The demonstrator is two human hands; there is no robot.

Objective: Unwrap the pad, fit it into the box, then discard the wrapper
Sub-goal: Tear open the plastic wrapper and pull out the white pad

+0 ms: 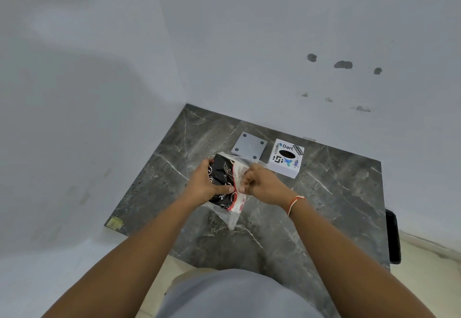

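The wrapped pad [224, 175], black with white swirls and a red-and-white end, is held above the dark marble table [336, 193]. My left hand [207, 183] grips its black side. My right hand [262, 183] pinches the clear plastic wrapper [234, 218] at the red-and-white end; a loose flap of wrapper hangs down below the hands. Behind them stands the white box [287, 159] with stickers and an oval hole on top. Its flat grey base plate [249, 147] with corner dots lies to the left of it.
The table sits in a corner between two white walls. A black object [393, 235] hangs at the table's right edge. A yellowish sticker [115, 223] marks the front left corner. My grey-clad torso is at the near edge.
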